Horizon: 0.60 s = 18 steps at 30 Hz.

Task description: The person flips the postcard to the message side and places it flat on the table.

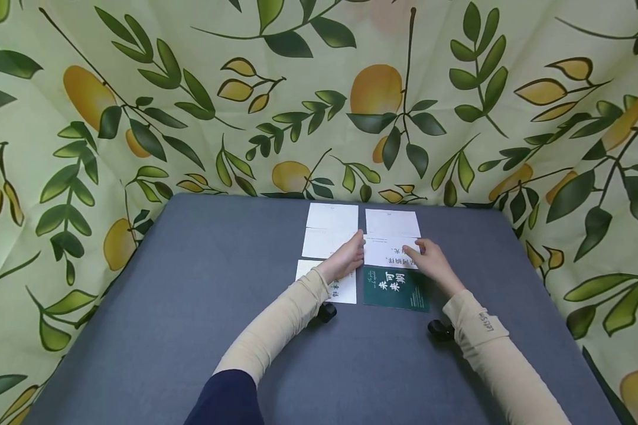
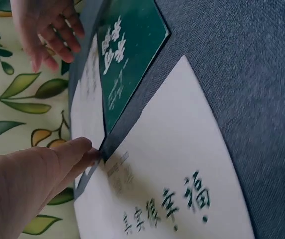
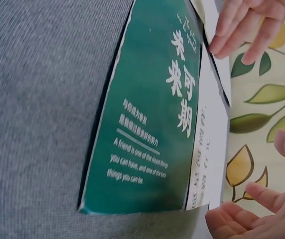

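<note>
My left hand (image 1: 345,258) reaches between two columns of cards. In the left wrist view its fingertips meet the inner edge of a white card (image 2: 182,129) with green lettering. Straight ahead of it, the middle-right white card (image 1: 380,249) carries dark lettering. Over that card's right side, my right hand (image 1: 432,262) has its thumb and fingers spread apart, with nothing held between them. Nearest to me in the right column lies a green card (image 1: 396,290) with white lettering. The front-left white card (image 1: 345,292) is partly hidden by my left arm.
Farther back lie a left white card (image 1: 332,216), another beneath it (image 1: 319,242), and a right white card (image 1: 392,222). All rest on a grey cloth-covered table (image 1: 191,283). A leaf-patterned curtain (image 1: 319,77) hangs behind. Black devices sit by both wrists.
</note>
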### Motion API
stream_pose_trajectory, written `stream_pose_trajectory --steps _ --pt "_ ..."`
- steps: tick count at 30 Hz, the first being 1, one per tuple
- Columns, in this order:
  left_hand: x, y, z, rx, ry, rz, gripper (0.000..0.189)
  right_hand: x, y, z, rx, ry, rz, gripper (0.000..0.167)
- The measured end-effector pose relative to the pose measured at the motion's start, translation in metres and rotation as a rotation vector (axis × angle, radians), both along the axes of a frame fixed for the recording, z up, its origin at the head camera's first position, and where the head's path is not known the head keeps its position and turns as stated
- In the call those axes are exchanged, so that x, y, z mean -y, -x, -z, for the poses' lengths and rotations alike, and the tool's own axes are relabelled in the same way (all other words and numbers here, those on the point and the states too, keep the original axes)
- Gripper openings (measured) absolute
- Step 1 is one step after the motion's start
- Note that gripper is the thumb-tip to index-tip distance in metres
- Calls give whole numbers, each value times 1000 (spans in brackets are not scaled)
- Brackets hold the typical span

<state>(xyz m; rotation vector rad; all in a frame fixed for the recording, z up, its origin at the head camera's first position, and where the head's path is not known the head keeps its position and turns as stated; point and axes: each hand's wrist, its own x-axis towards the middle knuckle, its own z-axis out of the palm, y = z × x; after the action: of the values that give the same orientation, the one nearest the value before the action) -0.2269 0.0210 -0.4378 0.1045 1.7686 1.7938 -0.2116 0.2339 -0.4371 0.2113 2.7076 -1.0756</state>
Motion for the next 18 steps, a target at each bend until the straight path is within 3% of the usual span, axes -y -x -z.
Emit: stream_pose_trajectory --steps 5,12,15,18 --pt "-5 1 4 35 -21 -16 75 -8 3 9 69 65 38 83" --pt "-7 3 6 62 -49 -49 72 -38 31 70 68 74 98 100" --pt "-7 3 7 65 -63 -73 71 -45 36 83 47 92 127 99" --pt "-6 3 7 68 -79 -95 69 -48 38 86 41 98 138 97"
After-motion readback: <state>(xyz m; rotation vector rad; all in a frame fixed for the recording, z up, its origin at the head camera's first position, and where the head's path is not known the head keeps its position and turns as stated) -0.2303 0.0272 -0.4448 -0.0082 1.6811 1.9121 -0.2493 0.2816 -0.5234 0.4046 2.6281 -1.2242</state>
